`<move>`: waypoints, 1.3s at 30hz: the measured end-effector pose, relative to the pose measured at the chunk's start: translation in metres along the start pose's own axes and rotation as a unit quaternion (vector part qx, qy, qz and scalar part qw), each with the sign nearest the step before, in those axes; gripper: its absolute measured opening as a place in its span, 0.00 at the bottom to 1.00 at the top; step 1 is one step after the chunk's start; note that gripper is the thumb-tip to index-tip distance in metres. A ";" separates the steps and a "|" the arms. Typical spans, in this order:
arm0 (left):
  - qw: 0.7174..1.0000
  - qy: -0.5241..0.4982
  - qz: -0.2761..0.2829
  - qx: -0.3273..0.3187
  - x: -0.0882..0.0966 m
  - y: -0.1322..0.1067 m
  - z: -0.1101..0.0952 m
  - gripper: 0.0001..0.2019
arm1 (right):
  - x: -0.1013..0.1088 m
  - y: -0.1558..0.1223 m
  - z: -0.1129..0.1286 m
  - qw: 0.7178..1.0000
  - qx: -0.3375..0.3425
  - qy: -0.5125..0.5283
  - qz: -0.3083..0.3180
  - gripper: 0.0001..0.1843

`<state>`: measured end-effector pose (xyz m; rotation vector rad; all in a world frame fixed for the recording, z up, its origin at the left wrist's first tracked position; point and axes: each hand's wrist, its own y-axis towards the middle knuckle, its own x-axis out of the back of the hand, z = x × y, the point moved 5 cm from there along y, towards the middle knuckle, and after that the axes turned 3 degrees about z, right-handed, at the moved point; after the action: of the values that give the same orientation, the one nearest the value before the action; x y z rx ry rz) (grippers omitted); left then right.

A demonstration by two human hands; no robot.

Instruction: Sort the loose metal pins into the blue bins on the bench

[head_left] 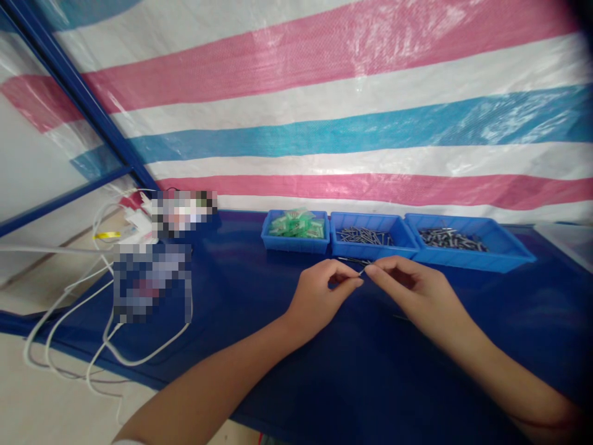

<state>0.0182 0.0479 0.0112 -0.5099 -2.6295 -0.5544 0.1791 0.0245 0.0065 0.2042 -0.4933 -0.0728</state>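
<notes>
My left hand (319, 290) is closed in a pinch, thumb and forefinger together on one end of a small thin metal piece (362, 272). Opposite it, my right hand (417, 285) is pinched too, its fingertips meeting the other end. The piece is too small and covered to tell its kind. Just behind the fingertips, a few dark slender pieces (348, 259) lie on the blue table (352, 371). Beyond them stands a blue bin (370, 251) holding many metal screws or nails (364, 236).
Left of that bin, a smaller blue bin (296, 245) holds green plastic pieces (299, 224). On the right, a larger blue bin (482, 259) contains more metal fasteners (449, 239). White cables (139, 360) trail over the table's left side. A striped sheet (324, 142) hangs behind.
</notes>
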 end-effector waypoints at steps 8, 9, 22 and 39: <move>0.996 -0.084 0.011 0.028 -0.007 -0.002 0.003 0.11 | 0.001 -0.002 0.008 0.998 0.015 0.061 -0.006 0.11; 0.996 -0.082 0.019 0.027 -0.007 -0.001 0.003 0.12 | 0.001 -0.002 0.009 0.998 0.024 0.054 -0.003 0.10; 0.999 -0.033 0.031 -0.009 -0.006 0.001 0.005 0.07 | 0.000 -0.007 0.020 0.991 0.125 -0.034 0.038 0.10; 0.954 0.242 0.174 -0.043 0.053 0.014 -0.008 0.12 | 0.040 0.018 -0.035 0.950 -0.134 0.250 -0.131 0.13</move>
<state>-0.0187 0.0701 0.0467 -0.7381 -2.0029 -0.5909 0.2312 0.0440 -0.0013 0.0152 0.0558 -0.3371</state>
